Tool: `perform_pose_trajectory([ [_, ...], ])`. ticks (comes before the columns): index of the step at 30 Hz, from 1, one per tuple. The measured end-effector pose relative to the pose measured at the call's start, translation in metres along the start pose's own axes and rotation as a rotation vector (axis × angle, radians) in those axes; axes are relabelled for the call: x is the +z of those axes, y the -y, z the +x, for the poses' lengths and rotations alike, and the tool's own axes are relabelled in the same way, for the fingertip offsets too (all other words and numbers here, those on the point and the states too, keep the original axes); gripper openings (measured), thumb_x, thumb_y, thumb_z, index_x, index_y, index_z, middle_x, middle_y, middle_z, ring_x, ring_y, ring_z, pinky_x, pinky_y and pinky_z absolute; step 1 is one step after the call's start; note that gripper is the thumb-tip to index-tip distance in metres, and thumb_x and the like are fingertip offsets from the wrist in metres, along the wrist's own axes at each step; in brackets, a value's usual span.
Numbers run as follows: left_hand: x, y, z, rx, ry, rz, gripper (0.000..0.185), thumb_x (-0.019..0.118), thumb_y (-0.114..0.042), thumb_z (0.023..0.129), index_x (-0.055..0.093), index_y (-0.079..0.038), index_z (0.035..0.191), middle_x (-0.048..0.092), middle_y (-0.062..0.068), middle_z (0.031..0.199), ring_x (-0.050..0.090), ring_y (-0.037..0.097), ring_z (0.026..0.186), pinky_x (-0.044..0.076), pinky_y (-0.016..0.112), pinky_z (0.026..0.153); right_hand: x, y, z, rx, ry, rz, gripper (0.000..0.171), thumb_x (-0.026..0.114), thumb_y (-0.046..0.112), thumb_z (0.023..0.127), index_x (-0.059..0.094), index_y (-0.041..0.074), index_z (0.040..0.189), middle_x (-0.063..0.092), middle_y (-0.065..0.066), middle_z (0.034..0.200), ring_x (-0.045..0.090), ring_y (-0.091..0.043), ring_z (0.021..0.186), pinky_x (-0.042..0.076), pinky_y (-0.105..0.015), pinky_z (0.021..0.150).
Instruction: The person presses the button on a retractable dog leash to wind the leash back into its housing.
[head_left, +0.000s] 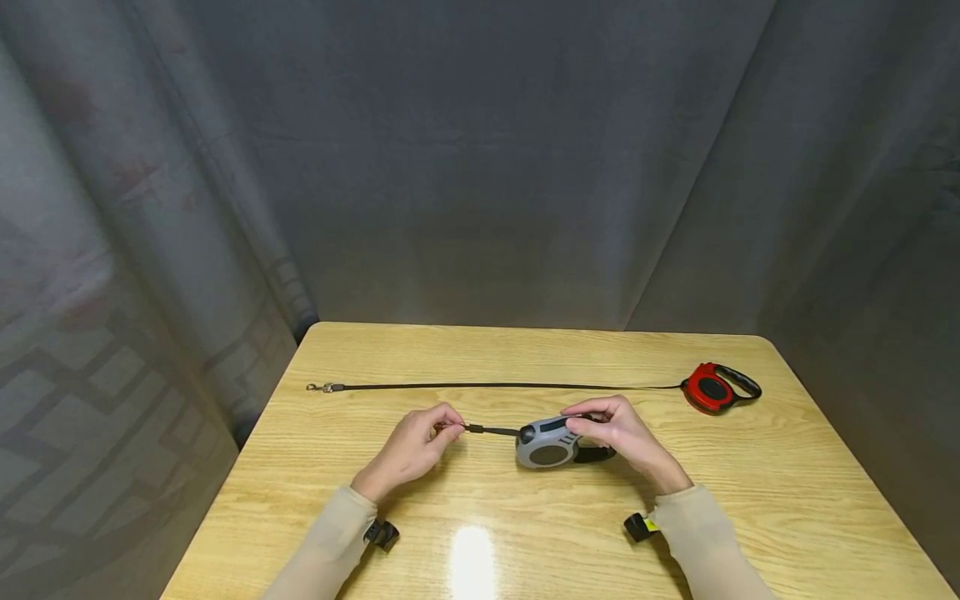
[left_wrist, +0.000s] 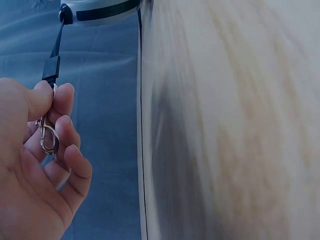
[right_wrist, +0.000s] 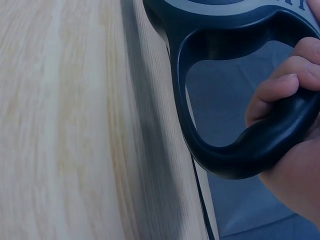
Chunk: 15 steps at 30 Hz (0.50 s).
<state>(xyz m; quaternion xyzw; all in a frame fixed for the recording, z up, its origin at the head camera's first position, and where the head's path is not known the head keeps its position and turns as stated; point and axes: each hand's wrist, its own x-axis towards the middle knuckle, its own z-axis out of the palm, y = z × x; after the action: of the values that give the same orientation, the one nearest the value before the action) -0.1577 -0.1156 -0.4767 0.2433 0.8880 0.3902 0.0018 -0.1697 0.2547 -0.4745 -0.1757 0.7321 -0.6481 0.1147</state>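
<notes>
My right hand (head_left: 626, 435) grips the grey leash's (head_left: 547, 446) rigid handle (right_wrist: 240, 150), firm and light; left fingers (left_wrist: 60, 107) pinch the small slippery clip (left_wrist: 47, 137), cord (head_left: 491, 430) taut mid-counter (head_left: 525, 542).

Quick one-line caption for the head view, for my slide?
Left hand pinches the metal clip of a grey retractable leash held by the right hand; a red leash lies extended on the wooden table.

On the worktop (head_left: 787, 500), my leash reel (head_left: 547, 446) lies before the other reel (head_left: 712, 388), whose cord (head_left: 510, 386) runs left.
</notes>
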Motion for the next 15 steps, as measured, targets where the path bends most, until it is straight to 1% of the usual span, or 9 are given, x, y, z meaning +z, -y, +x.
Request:
perform_pose_trajectory([
  [6, 0.0007, -0.0013, 0.0016, -0.013, 0.018, 0.000, 0.008, 0.064, -0.020, 0.108, 0.071, -0.020, 0.110, 0.078, -0.001, 0.094, 0.063, 0.002, 0.082, 0.051, 0.024, 0.076, 0.0007, -0.0001, 0.0003, 0.009, -0.001, 0.015, 0.033, 0.072, 0.005, 0.099, 0.068, -0.019, 0.121, 0.069, 0.013, 0.078, 0.035, -0.001, 0.051, 0.025, -0.035, 0.047],
  [8, 0.0011, -0.0021, 0.0022, -0.010, 0.023, -0.002, 0.008, 0.064, -0.020, 0.108, 0.071, -0.020, 0.110, 0.078, -0.001, 0.094, 0.064, 0.002, 0.082, 0.051, 0.025, 0.075, 0.0012, 0.0007, 0.0005, 0.018, -0.002, 0.016, 0.034, 0.072, 0.006, 0.099, 0.068, -0.019, 0.121, 0.068, 0.013, 0.076, 0.035, -0.001, 0.051, 0.026, -0.034, 0.047],
  [9, 0.0014, -0.0023, 0.0025, -0.009, 0.025, -0.004, 0.008, 0.064, -0.020, 0.108, 0.071, -0.020, 0.109, 0.078, -0.001, 0.094, 0.064, 0.002, 0.082, 0.051, 0.025, 0.075, 0.0018, 0.0008, 0.0007, 0.020, -0.003, 0.015, 0.033, 0.072, 0.006, 0.099, 0.069, -0.019, 0.121, 0.069, 0.013, 0.077, 0.035, -0.001, 0.051, 0.027, -0.032, 0.047],
  [15, 0.0037, -0.0043, 0.0053, -0.008, 0.035, -0.005, 0.007, 0.065, -0.021, 0.108, 0.072, -0.021, 0.109, 0.078, -0.002, 0.095, 0.065, 0.002, 0.084, 0.051, 0.025, 0.077, 0.0042, 0.0005, 0.0026, 0.023, -0.004, 0.022, 0.034, 0.072, 0.006, 0.099, 0.069, -0.019, 0.121, 0.072, 0.012, 0.083, 0.035, -0.001, 0.052, 0.027, -0.030, 0.048],
])
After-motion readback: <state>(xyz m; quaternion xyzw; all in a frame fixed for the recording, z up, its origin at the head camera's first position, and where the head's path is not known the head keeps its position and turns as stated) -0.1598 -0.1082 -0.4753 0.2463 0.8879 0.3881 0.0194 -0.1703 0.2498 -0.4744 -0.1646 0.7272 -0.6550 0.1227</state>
